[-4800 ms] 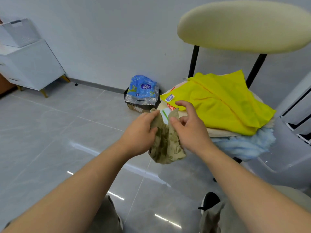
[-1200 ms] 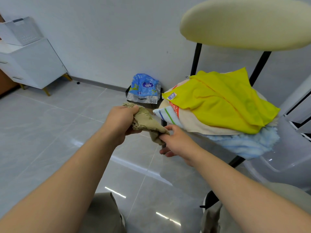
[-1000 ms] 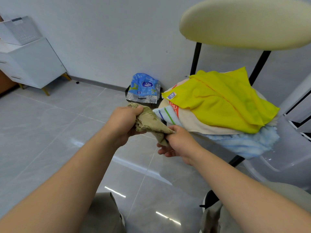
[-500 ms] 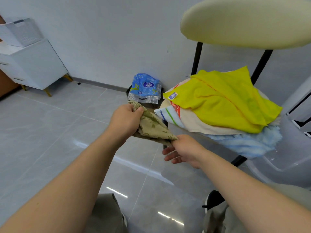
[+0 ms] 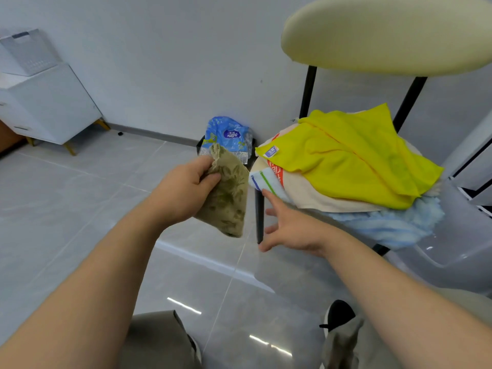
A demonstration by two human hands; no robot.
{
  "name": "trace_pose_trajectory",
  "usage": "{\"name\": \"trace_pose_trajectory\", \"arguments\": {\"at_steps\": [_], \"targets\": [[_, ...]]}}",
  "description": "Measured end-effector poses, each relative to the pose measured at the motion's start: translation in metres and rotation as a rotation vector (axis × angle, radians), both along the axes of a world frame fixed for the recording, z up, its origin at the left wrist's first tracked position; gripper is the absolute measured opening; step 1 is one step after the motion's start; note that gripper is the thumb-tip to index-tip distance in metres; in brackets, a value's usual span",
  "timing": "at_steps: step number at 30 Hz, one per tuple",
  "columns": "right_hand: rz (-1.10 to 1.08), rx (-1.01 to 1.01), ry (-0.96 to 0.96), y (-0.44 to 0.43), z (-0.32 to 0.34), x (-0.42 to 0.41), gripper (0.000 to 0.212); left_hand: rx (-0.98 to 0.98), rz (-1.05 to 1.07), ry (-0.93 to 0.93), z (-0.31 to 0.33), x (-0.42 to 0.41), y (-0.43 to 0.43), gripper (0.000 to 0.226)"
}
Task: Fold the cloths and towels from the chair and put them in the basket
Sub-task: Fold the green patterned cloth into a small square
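Note:
My left hand (image 5: 183,190) grips a small folded olive cloth (image 5: 229,198) with a leaf pattern, which hangs down over the floor in front of the chair (image 5: 386,30). My right hand (image 5: 290,227) is off the cloth, fingers spread, just right of it below the seat edge. On the seat lies a pile: a yellow cloth (image 5: 354,155) on top, a cream towel (image 5: 306,193) with striped edge under it, and a fluffy light blue towel (image 5: 394,225) at the bottom. A translucent basket (image 5: 463,235) stands at the right.
A blue plastic packet (image 5: 229,134) sits in a dark bin by the wall behind the olive cloth. A white cabinet (image 5: 45,107) with a white crate on top stands far left. Glossy grey floor tiles spread to the left. My knees and a black shoe (image 5: 338,312) are below.
My right hand has let go of the olive cloth and opened. The cloth, earlier stretched between both hands, now hangs folded from my left hand alone.

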State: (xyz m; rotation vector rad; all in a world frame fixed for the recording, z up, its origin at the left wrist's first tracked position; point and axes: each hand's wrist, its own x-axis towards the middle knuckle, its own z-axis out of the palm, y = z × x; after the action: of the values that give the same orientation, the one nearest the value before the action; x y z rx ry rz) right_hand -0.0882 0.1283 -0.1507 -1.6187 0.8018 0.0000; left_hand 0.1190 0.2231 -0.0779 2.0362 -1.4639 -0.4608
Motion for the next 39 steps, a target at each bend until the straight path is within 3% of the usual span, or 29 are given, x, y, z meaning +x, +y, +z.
{"name": "trace_pose_trajectory", "arguments": {"at_steps": [2,4,8,11,28,39], "targets": [[-0.044,-0.348,0.065,0.003,-0.002,0.001,0.111,0.026,-0.064,-0.299,-0.001,0.002,0.001,0.010],[-0.109,-0.515,0.053,0.003,-0.007,0.001,0.093,0.011,-0.112,-0.486,-0.004,0.007,0.002,0.010],[-0.177,-0.541,-0.064,0.001,-0.011,0.002,0.052,-0.078,-0.179,-0.563,-0.007,0.011,0.002,0.026],[-0.177,-0.571,-0.110,0.002,-0.011,0.003,0.037,-0.131,-0.174,-0.541,-0.007,0.009,0.001,0.026],[-0.314,-0.517,-0.181,0.002,-0.014,0.006,0.049,-0.206,-0.175,-0.438,-0.004,0.006,0.001,0.017],[-0.382,-0.443,-0.177,0.001,-0.018,0.008,0.037,-0.215,-0.173,-0.386,-0.005,0.007,0.001,0.013]]}}
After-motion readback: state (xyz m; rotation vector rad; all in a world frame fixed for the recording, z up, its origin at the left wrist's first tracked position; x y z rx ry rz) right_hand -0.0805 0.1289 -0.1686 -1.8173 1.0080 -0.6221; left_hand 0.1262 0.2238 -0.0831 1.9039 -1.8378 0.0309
